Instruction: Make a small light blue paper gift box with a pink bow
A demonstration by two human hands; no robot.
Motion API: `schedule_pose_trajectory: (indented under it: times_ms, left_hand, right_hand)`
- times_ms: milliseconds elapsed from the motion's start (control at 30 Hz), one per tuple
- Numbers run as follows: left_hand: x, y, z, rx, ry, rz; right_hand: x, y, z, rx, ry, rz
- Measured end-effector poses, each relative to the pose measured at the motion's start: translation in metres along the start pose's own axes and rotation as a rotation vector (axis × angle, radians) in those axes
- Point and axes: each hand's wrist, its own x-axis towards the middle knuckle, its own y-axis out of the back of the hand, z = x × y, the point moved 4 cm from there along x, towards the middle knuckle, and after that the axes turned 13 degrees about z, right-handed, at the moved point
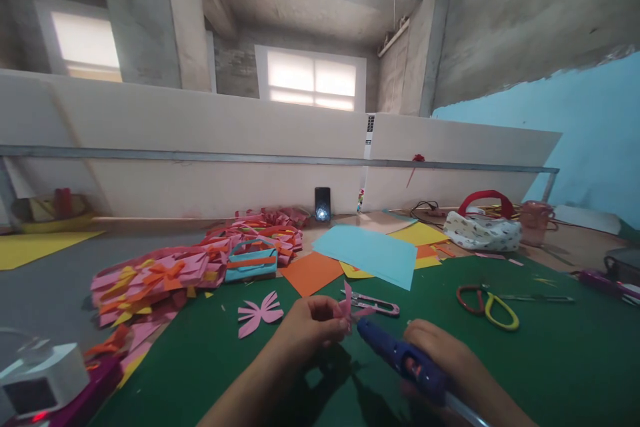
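Between its thumb and fingers my left hand (313, 328) pinches a small folded pink paper piece (346, 307). My right hand (443, 353) is wrapped round a blue glue gun (400, 353), whose nozzle points left and reaches the pink piece; whether they touch is unclear. On the green mat (200, 373), left of my left hand, lies a pink paper butterfly shape (260, 313). Just behind my hands is a pair of pink thread snips (375, 303).
Blue (370, 250) and orange paper (314, 273) lie behind the hands. Scissors (487, 307) rest at right. Pink paper strips with bows (170, 273) heap at left, beside a small blue paper basket (251, 262). A white charger (43, 377) sits front left; a phone (323, 203) stands at the back.
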Motion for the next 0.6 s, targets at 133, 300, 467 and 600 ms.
schedule_pose_trajectory:
  times_ms: [133,300,467,600]
  left_hand:
    - [-0.001,0.000,0.001,0.022,0.000,0.011]
    - [-0.002,-0.001,0.006,-0.005,-0.067,0.007]
    - [-0.002,-0.002,0.009,-0.017,-0.117,0.001]
    - [-0.003,-0.003,0.010,0.018,-0.154,0.001]
  right_hand:
    - [0.005,0.010,-0.003,0.063,-0.043,0.045]
    - [0.028,0.034,-0.019,0.312,-0.286,0.119]
    - [0.049,0.019,-0.032,0.495,-0.620,0.038]
    - [0.062,-0.003,-0.043,0.513,-0.555,0.058]
